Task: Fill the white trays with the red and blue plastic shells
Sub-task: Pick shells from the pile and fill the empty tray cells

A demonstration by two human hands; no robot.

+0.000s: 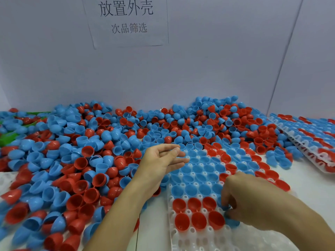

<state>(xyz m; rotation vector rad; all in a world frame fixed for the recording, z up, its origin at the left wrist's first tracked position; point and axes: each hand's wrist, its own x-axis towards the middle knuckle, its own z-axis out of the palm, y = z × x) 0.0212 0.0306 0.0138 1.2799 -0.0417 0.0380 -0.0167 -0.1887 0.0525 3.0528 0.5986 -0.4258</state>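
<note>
Head view: the right hand (253,200) curls its fingertips down onto a blue shell (225,207) at the tray's right side, pinching its rim just beside the red shells (196,212) that sit in two rows of three. A second blue shell (233,222) shows under the same hand, touching the nearest red one. The left hand (163,160) hovers palm up with fingers straight, loosely together and holding nothing, over the far left edge of the white tray (183,240). That tray lies in front of the person; its far and middle pockets carry blue shells with a diagonal band of red across the right side, and its near pockets show bare white. Beyond and to the left, a loose pile of shells (81,151) in red and blue spreads across the table to the grey wall. At the right, a filled tray stack (308,142) lies tilted against the heap. A paper sign (126,20) with printed characters hangs on the wall.
</note>
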